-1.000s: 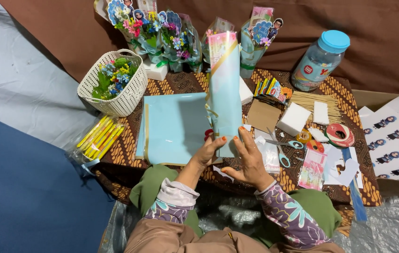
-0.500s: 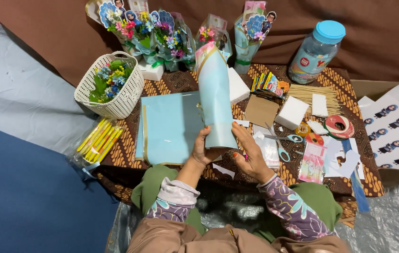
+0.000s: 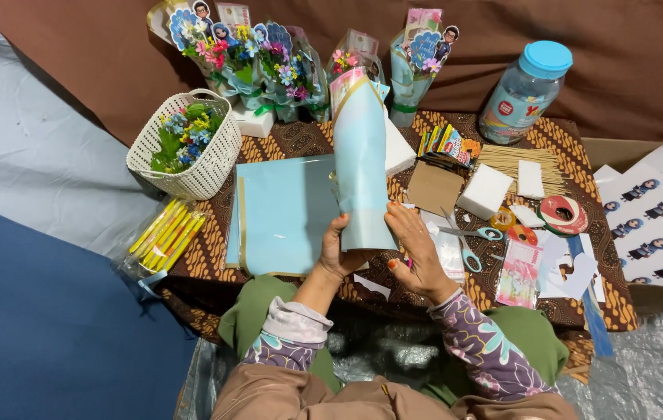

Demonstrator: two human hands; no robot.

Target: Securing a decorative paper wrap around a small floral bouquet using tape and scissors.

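Item: pale blue paper wrap rolled into a tall cone (image 3: 361, 163), standing upright at the table's centre. We clamp its lower edge between our left hand (image 3: 337, 253) and right hand (image 3: 417, 253), fingers closed on the paper. At 9 o'clock, touching, flat light blue paper sheets (image 3: 281, 214). At 10 o'clock, a white woven basket (image 3: 191, 155) near the table's left edge. At 3 o'clock, blue-handled scissors (image 3: 468, 237) just beside. At 6 o'clock, a narrow strip of brown patterned tablecloth (image 3: 207, 249).
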